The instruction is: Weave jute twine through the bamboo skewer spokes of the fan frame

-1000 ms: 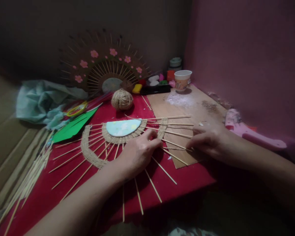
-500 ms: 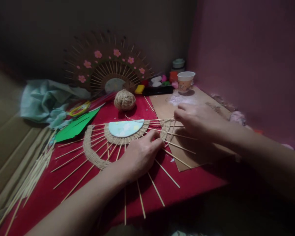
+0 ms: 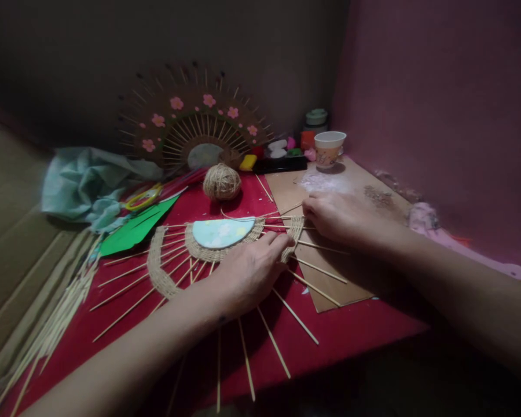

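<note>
A half-round fan frame of thin sticks lies on the red cloth, with a pale blue painted half disc (image 3: 222, 233) at its middle. Woven twine forms an inner band round the disc and an outer band (image 3: 157, 266). My left hand (image 3: 254, 266) is closed on the woven frame right of the disc, its fingertips at the right part of the outer band. At the band's upper right end, my right hand (image 3: 334, 214) is pinched on the twine. A strand runs from there toward the twine ball (image 3: 222, 182) behind the disc.
Behind stands a finished fan (image 3: 206, 124) with pink flowers. Yellow-handled scissors (image 3: 143, 198), a green sheet (image 3: 134, 229) and a pale cloth (image 3: 82, 179) lie left. A paper cup (image 3: 329, 149) stands on cardboard (image 3: 330, 285) at the right. Loose sticks (image 3: 54, 324) lie at the left edge.
My right hand has shifted slightly left to the band's end, and my left hand has moved a little right along the band. The whole view has dropped slightly in the frame.
</note>
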The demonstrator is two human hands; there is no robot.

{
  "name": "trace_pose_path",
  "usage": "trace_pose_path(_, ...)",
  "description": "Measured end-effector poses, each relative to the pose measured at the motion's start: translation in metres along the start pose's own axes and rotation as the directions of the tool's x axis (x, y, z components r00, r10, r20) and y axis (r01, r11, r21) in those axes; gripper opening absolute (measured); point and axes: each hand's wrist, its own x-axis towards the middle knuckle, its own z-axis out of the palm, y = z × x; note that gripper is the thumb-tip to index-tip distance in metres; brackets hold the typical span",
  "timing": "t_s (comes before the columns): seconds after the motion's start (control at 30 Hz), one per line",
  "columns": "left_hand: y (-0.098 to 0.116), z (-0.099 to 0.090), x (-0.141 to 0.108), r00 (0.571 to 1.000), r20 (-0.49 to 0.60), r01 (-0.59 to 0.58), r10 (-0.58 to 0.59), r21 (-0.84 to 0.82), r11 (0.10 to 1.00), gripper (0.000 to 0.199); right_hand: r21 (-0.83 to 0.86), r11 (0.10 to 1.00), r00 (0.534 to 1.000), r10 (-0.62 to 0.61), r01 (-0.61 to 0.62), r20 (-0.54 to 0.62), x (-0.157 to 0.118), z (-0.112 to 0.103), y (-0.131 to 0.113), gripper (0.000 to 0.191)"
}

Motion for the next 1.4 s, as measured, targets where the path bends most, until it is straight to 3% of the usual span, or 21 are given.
trace_pose_path(0.17,0.008,-0.013,0.016,0.998,0.054,0.039,-0.043,0.086,0.996,0.026,0.033,0.999,0.999,-0.021,0.022,-0.038,-0.001,0.001,0.004,0.024)
trace_pose_path(0.3,0.019,-0.011,0.029,0.996,0.078,0.029,-0.053,0.281,0.959,0.021,0.086,0.996,1.000,0.020,-0.020,0.002,-0.002,-0.003,0.005,0.023)
trace_pose_path(0.43,0.025,-0.001,0.032,0.991,0.111,-0.114,0.068,0.492,0.863,0.030,0.126,0.991,0.999,0.037,-0.041,0.035,-0.005,-0.009,0.008,0.021)
trace_pose_path(0.57,0.025,0.007,0.030,0.976,0.098,-0.215,0.196,0.589,0.779,0.031,0.146,0.988,0.999,0.042,-0.044,0.011,-0.007,-0.012,0.012,0.017)
trace_pose_path(0.8,0.023,0.012,0.030,0.957,0.041,-0.250,0.287,0.619,0.745,0.027,0.134,0.991,0.999,0.015,-0.020,0.042,-0.011,-0.013,0.014,0.016)
trace_pose_path(1.03,0.022,0.013,0.031,0.927,-0.086,-0.239,0.365,0.614,0.752,0.017,0.114,0.993,0.998,-0.010,0.003,0.060,-0.009,-0.006,0.019,0.017)
trace_pose_path(1.17,0.020,0.013,0.032,0.935,-0.060,-0.252,0.350,0.583,0.772,0.014,0.143,0.990,0.996,-0.007,-0.006,0.088,-0.008,-0.010,0.025,0.016)
trace_pose_path(1.3,0.019,0.012,0.034,0.937,-0.057,-0.250,0.344,0.577,0.777,0.015,0.146,0.984,0.987,0.082,-0.102,0.136,-0.010,-0.024,0.033,0.014)
trace_pose_path(1.4,0.018,0.011,0.034,0.941,-0.049,-0.247,0.335,0.577,0.779,0.015,0.196,0.977,0.983,0.047,-0.082,0.177,-0.013,-0.034,0.037,0.015)
